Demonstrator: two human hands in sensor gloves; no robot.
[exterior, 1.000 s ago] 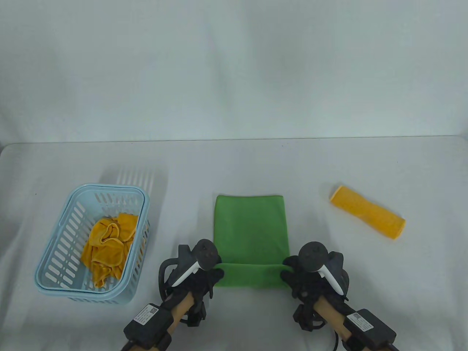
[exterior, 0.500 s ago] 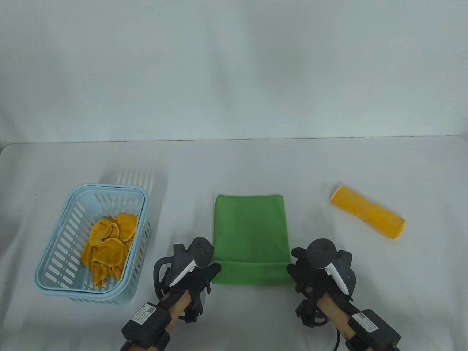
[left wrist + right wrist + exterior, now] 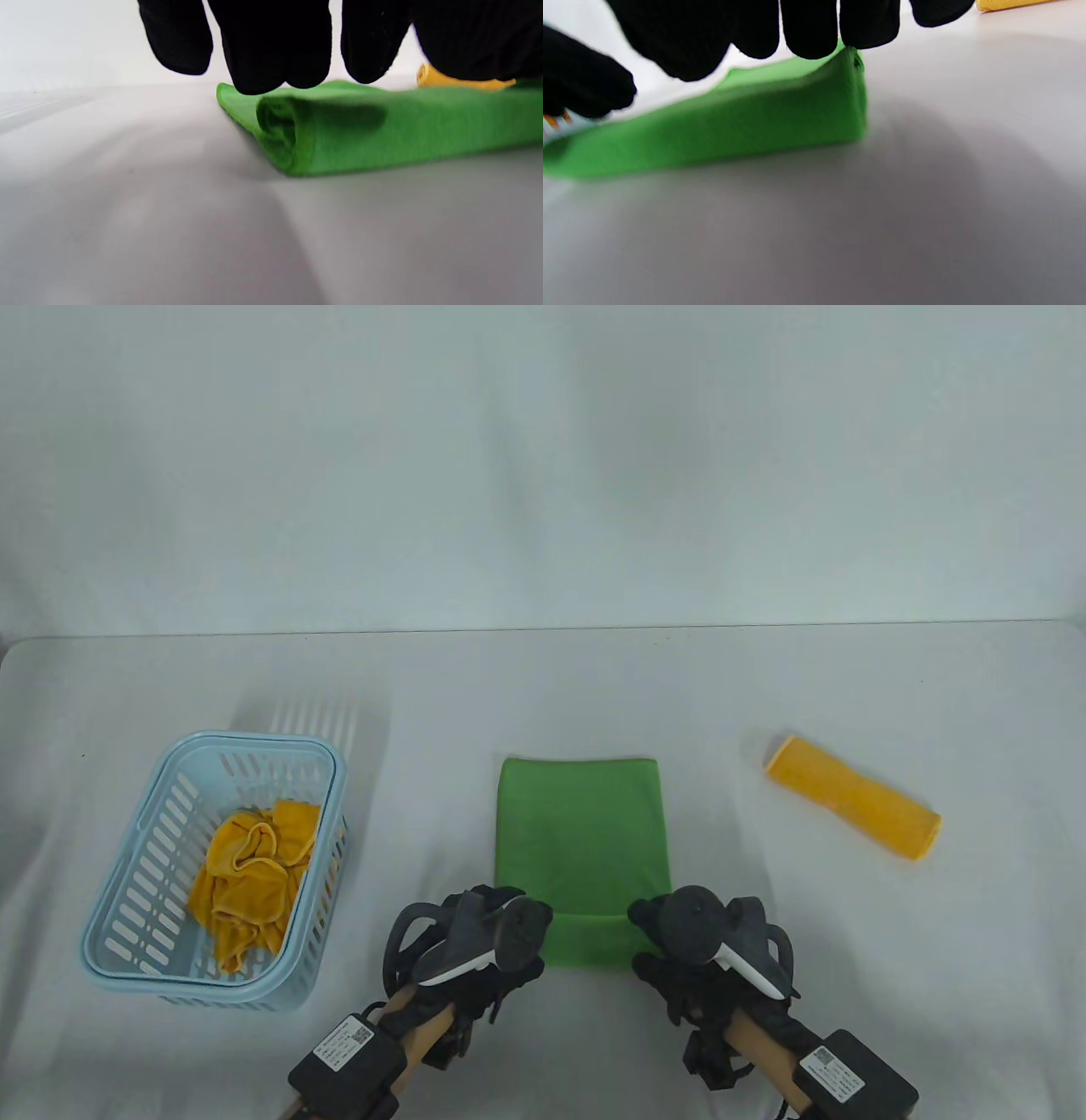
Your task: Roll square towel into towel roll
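Observation:
A green towel (image 3: 581, 831) lies flat mid-table, and its near edge is turned over into a low roll (image 3: 590, 940). My left hand (image 3: 501, 937) covers the roll's left end and my right hand (image 3: 670, 937) covers its right end. In the left wrist view my gloved fingertips (image 3: 263, 63) curl down onto the top of the roll (image 3: 382, 131), whose open spiral end faces the camera. The right wrist view shows fingertips (image 3: 810, 38) curled on the roll's raised right end (image 3: 734, 123), with the thumb off to the left.
A light blue slotted basket (image 3: 254, 742) at the left holds a crumpled yellow cloth (image 3: 246, 874). A finished yellow towel roll (image 3: 853, 797) lies at the right, also seen as a yellow roll (image 3: 449, 80) behind the green towel.
Both hands have moved inward from beside the towel onto the ends of its rolled near edge. The rest of the towel has stayed flat.

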